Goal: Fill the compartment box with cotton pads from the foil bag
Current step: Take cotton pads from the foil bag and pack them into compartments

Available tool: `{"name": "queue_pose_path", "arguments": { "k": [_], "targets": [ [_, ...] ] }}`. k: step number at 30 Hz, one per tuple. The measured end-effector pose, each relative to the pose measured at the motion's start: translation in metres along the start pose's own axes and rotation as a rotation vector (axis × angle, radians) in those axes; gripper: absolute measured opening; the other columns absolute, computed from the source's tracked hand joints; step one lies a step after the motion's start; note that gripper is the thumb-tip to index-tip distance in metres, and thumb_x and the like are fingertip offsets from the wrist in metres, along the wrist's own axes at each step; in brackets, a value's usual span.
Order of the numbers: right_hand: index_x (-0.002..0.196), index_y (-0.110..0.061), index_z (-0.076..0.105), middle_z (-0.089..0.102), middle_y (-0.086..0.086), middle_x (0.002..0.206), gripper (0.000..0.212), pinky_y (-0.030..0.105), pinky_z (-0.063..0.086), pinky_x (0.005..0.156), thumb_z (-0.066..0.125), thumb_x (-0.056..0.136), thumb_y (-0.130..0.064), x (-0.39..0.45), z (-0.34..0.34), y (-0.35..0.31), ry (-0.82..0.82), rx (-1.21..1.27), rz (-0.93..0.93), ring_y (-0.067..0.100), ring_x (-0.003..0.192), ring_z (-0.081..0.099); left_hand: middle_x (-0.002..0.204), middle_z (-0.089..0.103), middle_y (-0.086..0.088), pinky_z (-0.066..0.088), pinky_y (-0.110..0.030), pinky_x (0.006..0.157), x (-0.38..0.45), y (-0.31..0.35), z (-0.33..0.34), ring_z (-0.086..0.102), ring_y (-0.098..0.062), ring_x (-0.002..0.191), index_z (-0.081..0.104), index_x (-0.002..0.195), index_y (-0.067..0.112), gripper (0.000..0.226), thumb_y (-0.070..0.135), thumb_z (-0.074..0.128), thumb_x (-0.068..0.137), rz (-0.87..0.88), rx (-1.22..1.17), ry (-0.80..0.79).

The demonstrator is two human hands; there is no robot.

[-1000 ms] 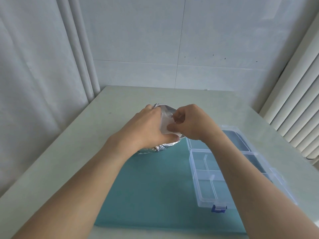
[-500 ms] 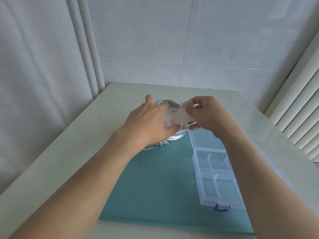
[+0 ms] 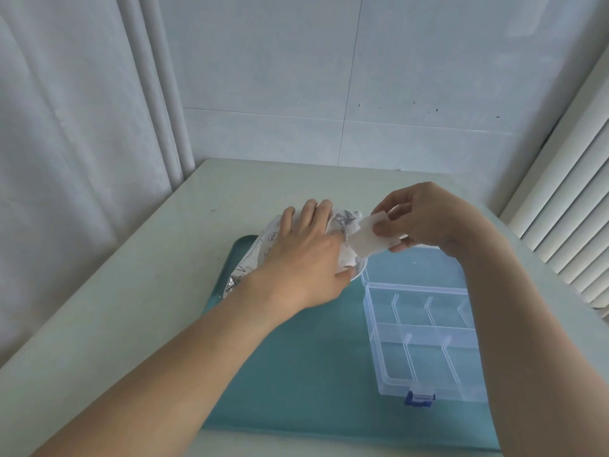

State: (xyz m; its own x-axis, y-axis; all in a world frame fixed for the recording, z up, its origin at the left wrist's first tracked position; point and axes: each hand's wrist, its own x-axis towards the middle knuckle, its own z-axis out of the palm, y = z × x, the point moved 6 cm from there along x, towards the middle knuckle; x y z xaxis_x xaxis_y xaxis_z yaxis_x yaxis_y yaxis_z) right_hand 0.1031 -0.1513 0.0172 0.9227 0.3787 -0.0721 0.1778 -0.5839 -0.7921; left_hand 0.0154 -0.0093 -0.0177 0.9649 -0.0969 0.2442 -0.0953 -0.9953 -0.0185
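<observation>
The left hand [image 3: 304, 258] lay over the foil bag [image 3: 253, 258], fingers spread across its top and the thumb curled under the open mouth, gripping the bag in place on the far left part of the teal mat [image 3: 296, 374]. The bag rested partly on the mat and partly on the pale counter [image 3: 131, 291]. The right hand [image 3: 428, 219] pinched a white cotton pad [image 3: 367, 240] between thumb and fingers, holding it in the air just right of the bag's mouth and above the far edge of the compartment box [image 3: 425, 341]. More white pads showed inside the bag's opening beside the left thumb. The clear plastic box sat open on the right side of the mat, its lid [image 3: 412, 268] lying flat behind it, its dividers visible and a blue latch [image 3: 419, 398] on the near wall. The compartments in view held no pads.
</observation>
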Motion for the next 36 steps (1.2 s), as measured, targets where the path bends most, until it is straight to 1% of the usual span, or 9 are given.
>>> {"name": "queue_pose_path", "arguments": {
  "k": [5,9,13,16,20,24,29,33,36],
  "targets": [
    [0.103,-0.009,0.063,0.077,0.013,0.084,0.009,0.046,0.060,0.085,0.062,0.094,-0.007,0.001,0.003,0.009,-0.107,-0.106,0.067,0.035,0.085,0.075,0.163,0.002,-0.012,-0.006,-0.050,0.121,0.003,0.004,0.000,-0.011,-0.026,0.151,0.039,0.147,0.024,0.076,0.065,0.057,0.086,0.040,-0.107,0.038],
    [0.104,-0.011,0.065,0.078,0.010,0.082,0.014,0.039,0.060,0.078,0.069,0.091,-0.009,0.000,-0.008,0.008,-0.063,-0.094,0.044,0.032,0.083,0.076,0.162,0.012,-0.011,-0.004,-0.049,0.121,0.003,0.009,-0.007,-0.007,-0.021,0.152,0.050,0.139,0.025,0.079,0.062,0.074,0.074,0.141,-0.292,0.181],
    [0.096,-0.015,0.070,0.077,0.010,0.079,0.011,0.043,0.055,0.080,0.075,0.087,-0.013,-0.001,-0.019,0.007,-0.021,-0.089,-0.006,0.042,0.080,0.070,0.156,0.028,-0.004,0.007,-0.048,0.122,0.003,0.009,-0.013,0.003,-0.012,0.150,0.058,0.132,0.025,0.083,0.074,0.065,0.067,0.128,-0.431,0.241],
    [0.091,-0.018,0.074,0.076,0.009,0.076,0.008,0.040,0.051,0.077,0.077,0.085,-0.013,-0.005,-0.033,0.003,0.046,-0.055,-0.084,0.028,0.065,0.061,0.154,0.031,0.004,0.008,-0.039,0.123,0.003,0.006,-0.011,0.005,-0.002,0.148,0.057,0.134,0.026,0.078,0.072,0.062,0.070,0.095,-0.571,0.197],
    [0.095,-0.018,0.074,0.076,-0.001,0.078,0.011,0.041,0.052,0.069,0.075,0.087,-0.011,-0.011,-0.038,-0.010,0.079,-0.028,-0.236,0.028,0.066,0.067,0.138,0.049,0.009,0.027,-0.036,0.116,0.002,0.005,-0.016,0.031,-0.007,0.140,0.062,0.124,0.023,0.060,0.062,0.063,0.080,0.078,-0.778,0.306],
    [0.106,-0.012,0.071,0.073,0.003,0.083,0.016,0.049,0.057,0.069,0.069,0.092,-0.004,-0.016,-0.028,-0.031,0.097,0.127,-0.389,0.029,0.063,0.068,0.113,0.063,0.013,0.040,-0.012,0.086,-0.003,-0.005,-0.036,0.056,-0.004,0.108,0.060,0.122,0.023,0.042,0.045,0.064,0.086,-0.081,-1.076,0.430],
    [0.104,-0.003,0.066,0.070,0.013,0.084,0.008,0.034,0.057,0.053,0.061,0.098,-0.004,-0.021,-0.009,-0.048,0.035,0.308,-0.486,0.032,0.059,0.070,0.101,0.077,-0.002,0.058,-0.034,0.083,0.002,-0.019,-0.042,0.075,-0.020,0.082,0.051,0.140,0.006,0.047,0.013,0.065,0.096,-0.142,-1.367,0.304],
    [0.097,-0.006,0.067,0.073,0.009,0.090,0.006,0.034,0.057,0.054,0.064,0.097,-0.011,-0.021,-0.001,-0.054,0.070,0.212,-0.515,0.033,0.065,0.071,0.097,0.077,-0.014,0.062,-0.038,0.080,0.002,-0.023,-0.038,0.075,-0.029,0.088,0.068,0.116,0.000,0.022,-0.002,0.060,0.096,-0.147,-1.472,0.180],
    [0.089,-0.017,0.072,0.074,-0.001,0.093,0.005,0.034,0.057,0.064,0.070,0.093,-0.015,-0.019,-0.003,-0.053,0.123,0.125,-0.535,0.020,0.073,0.070,0.091,0.077,-0.015,0.063,-0.036,0.075,0.001,-0.031,-0.035,0.076,-0.031,0.081,0.071,0.108,0.001,0.018,-0.004,0.062,0.094,-0.239,-1.488,0.208]
  ]
}}
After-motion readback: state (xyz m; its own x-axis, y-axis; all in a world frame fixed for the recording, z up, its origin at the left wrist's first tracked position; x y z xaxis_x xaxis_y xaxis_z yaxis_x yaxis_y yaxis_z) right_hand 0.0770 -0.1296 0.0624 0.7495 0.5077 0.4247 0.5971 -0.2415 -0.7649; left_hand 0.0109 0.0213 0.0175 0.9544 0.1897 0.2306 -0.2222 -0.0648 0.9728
